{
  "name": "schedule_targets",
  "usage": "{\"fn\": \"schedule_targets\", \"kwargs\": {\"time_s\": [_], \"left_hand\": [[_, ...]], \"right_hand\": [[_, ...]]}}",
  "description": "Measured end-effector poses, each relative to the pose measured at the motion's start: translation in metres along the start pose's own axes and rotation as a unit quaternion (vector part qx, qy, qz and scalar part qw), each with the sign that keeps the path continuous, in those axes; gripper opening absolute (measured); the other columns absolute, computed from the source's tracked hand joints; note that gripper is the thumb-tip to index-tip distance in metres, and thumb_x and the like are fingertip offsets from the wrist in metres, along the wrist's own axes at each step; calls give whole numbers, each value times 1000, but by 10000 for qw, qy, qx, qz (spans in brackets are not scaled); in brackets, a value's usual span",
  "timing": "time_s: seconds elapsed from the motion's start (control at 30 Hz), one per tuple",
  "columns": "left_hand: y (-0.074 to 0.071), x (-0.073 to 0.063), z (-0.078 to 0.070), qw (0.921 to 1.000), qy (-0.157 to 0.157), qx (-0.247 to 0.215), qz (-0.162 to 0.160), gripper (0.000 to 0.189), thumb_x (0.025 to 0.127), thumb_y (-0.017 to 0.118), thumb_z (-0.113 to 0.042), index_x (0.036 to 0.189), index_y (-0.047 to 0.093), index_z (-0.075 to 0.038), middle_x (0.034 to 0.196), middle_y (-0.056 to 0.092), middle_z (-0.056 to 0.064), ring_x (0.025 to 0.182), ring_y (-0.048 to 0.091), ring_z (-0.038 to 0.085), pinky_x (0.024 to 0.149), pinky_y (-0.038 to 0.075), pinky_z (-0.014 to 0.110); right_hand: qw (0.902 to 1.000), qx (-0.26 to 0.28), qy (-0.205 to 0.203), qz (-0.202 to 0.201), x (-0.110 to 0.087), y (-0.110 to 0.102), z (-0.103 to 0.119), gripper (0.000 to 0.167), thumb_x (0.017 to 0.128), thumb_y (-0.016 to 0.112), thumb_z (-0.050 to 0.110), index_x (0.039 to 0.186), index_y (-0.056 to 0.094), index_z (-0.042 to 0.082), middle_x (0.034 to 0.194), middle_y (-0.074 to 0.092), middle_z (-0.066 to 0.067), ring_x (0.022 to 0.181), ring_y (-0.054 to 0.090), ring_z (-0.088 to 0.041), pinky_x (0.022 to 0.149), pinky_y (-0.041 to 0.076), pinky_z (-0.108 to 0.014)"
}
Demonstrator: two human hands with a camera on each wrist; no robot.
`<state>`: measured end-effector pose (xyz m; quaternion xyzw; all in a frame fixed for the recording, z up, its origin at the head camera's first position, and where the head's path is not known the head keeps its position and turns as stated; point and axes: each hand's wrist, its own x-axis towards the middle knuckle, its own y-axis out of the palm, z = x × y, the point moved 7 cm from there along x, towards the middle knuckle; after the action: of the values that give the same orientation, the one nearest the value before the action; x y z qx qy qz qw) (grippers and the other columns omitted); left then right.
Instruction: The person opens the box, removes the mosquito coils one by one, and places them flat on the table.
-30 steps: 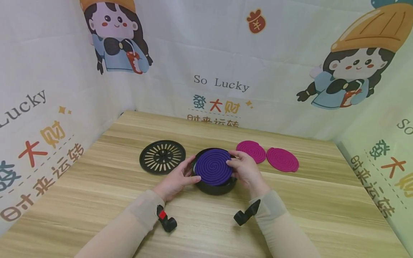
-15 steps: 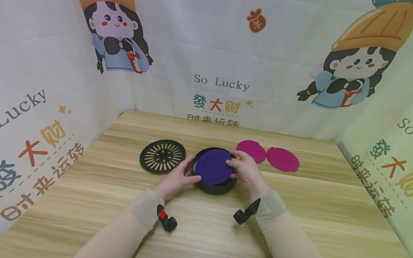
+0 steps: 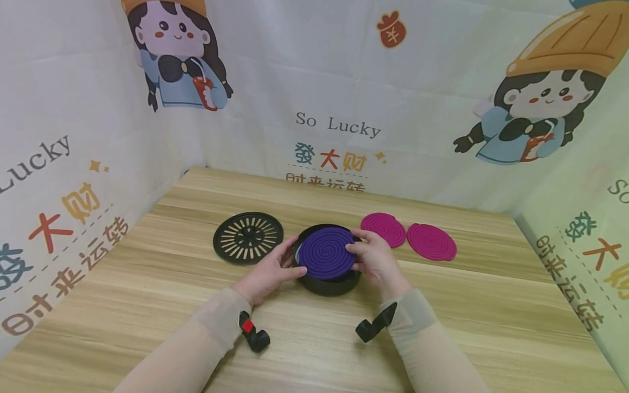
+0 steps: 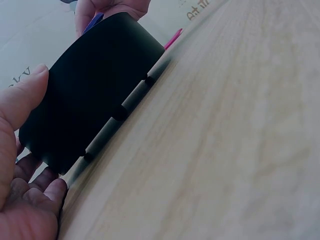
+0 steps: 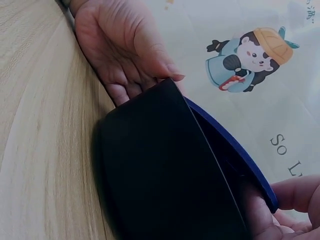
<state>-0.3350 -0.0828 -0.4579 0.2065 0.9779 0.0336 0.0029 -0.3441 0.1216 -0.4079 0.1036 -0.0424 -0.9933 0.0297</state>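
Note:
A purple mosquito coil lies tilted over the mouth of a round black coil holder, its right side raised. My right hand pinches the coil's right edge, thumb on top; in the right wrist view its fingers reach between the coil and the holder's rim. The left hand grips the holder at its left side. In the left wrist view the holder stands close over the table, thumb at the rim and fingers around the lower wall. Its inside is mostly hidden under the coil.
A black slotted lid lies on the wooden table behind my left hand. Two pink coils lie side by side at the back right. A printed cloth walls the table on the back and sides.

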Motion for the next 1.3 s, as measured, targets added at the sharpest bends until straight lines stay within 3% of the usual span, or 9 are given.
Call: {"fn": "schedule_targets", "kwargs": {"time_s": [0.47, 0.7, 0.97, 1.3], "left_hand": [[-1, -1, 0, 10000, -48, 79, -2, 91, 86, 71, -6, 155, 13, -10, 160, 11, 13, 145, 12, 28, 115, 24, 39], [-1, -1, -1, 10000, -46, 19, 30, 91, 86, 71, -6, 155, 12, -11, 160, 11, 12, 145, 13, 27, 114, 24, 38], [0, -2, -3, 10000, -24, -36, 53, 91, 86, 71, -4, 155, 12, -10, 160, 12, 12, 145, 14, 26, 114, 25, 38], [0, -2, -3, 10000, -36, -20, 24, 91, 86, 71, -4, 155, 13, -10, 160, 13, 12, 145, 15, 26, 114, 25, 37]], "right_hand": [[9985, 518, -101, -131, 0, -6, -1, 55, 90, 52, -8, 143, 37, -4, 87, 65, -3, 57, 63, -8, 48, 53, -20], [9959, 878, -196, -50, 1, -7, -2, 55, 92, 50, -8, 144, 34, -5, 93, 64, -2, 60, 63, -7, 50, 54, -20], [9910, 1300, -322, 52, 1, -10, -1, 52, 93, 46, -8, 143, 32, -5, 88, 65, 2, 65, 65, -7, 53, 54, -20], [9880, 1522, -254, -62, 2, -22, 0, 52, 95, 46, -7, 144, 32, -1, 92, 65, 2, 67, 64, -7, 54, 54, -19]]}}
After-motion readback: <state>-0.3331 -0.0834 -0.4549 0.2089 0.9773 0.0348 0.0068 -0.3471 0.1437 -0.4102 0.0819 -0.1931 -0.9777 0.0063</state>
